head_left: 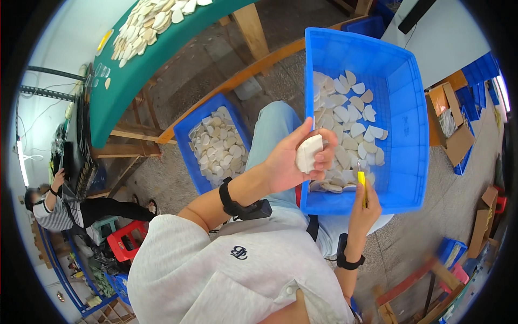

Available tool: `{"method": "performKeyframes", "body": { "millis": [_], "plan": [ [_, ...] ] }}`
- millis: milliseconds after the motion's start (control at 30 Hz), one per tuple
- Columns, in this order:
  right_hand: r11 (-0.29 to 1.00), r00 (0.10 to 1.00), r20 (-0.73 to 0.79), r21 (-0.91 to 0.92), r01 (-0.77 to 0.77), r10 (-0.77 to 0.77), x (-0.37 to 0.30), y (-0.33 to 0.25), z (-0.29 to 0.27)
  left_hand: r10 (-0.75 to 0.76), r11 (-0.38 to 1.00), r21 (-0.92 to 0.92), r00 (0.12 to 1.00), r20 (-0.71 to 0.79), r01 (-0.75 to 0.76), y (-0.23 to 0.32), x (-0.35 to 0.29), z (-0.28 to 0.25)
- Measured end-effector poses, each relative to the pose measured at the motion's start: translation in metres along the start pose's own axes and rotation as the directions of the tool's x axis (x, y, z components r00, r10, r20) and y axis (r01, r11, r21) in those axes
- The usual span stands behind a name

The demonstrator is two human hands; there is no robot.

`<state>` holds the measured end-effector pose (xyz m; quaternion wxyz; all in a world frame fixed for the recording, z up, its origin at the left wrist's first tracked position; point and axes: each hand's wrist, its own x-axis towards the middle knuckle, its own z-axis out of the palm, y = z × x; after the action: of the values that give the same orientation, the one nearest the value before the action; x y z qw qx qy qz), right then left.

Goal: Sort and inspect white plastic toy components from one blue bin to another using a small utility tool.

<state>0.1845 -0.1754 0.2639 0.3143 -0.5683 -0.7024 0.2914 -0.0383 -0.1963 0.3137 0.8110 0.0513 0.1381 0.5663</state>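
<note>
My left hand (286, 162) is closed around a small off-white stack of flat pieces (309, 153), with the fingers curled about its side. It is held at the near left rim of a large blue crate (418, 129). My right hand (365, 209) grips a yellow craft knife (361, 178), its thin metal tip pointing up and away over the crate. Loose off-white half-round pieces (356, 128) are heaped in the crate, mostly toward its left side. The crate rests on or against my legs.
On the floor at left stands a smaller blue crate (182, 141) of similar pieces. A green-topped table (116, 100) at upper left bears another pile. A red stool (127, 240) and a seated person (67, 213) are farther left. Cardboard boxes (453, 121) stand at right.
</note>
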Motion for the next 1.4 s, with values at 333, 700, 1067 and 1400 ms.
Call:
{"method": "performKeyframes", "body": {
  "millis": [333,700,1067,1400],
  "plan": [
    [0.988,0.999,0.022,-0.152,0.038,-0.035,0.003,0.039,0.025,0.045,0.997,0.073,0.917,-0.396,-0.017,0.014,-0.002,-0.025],
    [0.990,1.000,-0.001,-0.136,0.030,-0.031,0.006,0.038,0.032,0.940,0.338,0.602,0.232,-0.250,-0.724,0.299,-0.052,-0.057],
    [0.994,0.999,-0.005,-0.099,0.046,-0.046,0.000,0.042,0.032,0.738,0.462,0.874,0.612,-0.284,-0.152,0.247,-0.013,-0.081],
    [0.989,0.991,-0.049,-0.080,0.121,-0.125,0.005,0.040,0.036,0.608,-0.274,0.935,0.794,-0.014,0.226,0.068,0.033,-0.108]
  ]
}}
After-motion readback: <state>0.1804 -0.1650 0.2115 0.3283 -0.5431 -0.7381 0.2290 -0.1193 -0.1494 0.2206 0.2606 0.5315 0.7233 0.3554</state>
